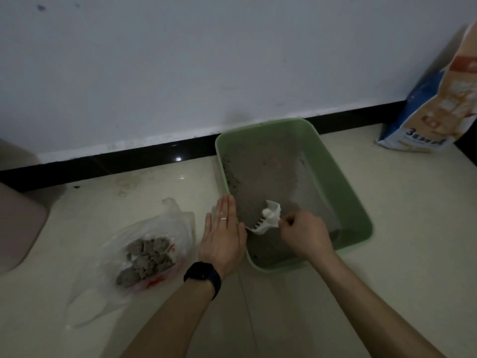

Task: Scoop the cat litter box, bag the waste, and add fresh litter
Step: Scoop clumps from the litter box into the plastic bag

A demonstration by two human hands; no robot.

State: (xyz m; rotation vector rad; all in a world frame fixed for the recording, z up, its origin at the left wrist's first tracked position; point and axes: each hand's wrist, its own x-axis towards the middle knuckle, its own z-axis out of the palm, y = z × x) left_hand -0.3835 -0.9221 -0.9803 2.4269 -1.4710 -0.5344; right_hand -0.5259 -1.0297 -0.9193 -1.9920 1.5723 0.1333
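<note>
A green litter box (343,187) sits on the floor against the wall, with grey litter (260,174) inside. My right hand (305,235) grips the handle of a white slotted scoop (267,219), whose blade rests in the litter near the box's left wall. My left hand (223,235) lies flat, fingers together, against the outside of that left rim. A clear plastic bag (144,254) lies open on the floor to the left, holding several grey clumps of waste.
A blue and orange bag of litter (436,109) leans against the wall at the far right. A beige mat or cushion (18,223) is at the left edge. A black skirting board (116,161) runs along the white wall. The floor is pale tile.
</note>
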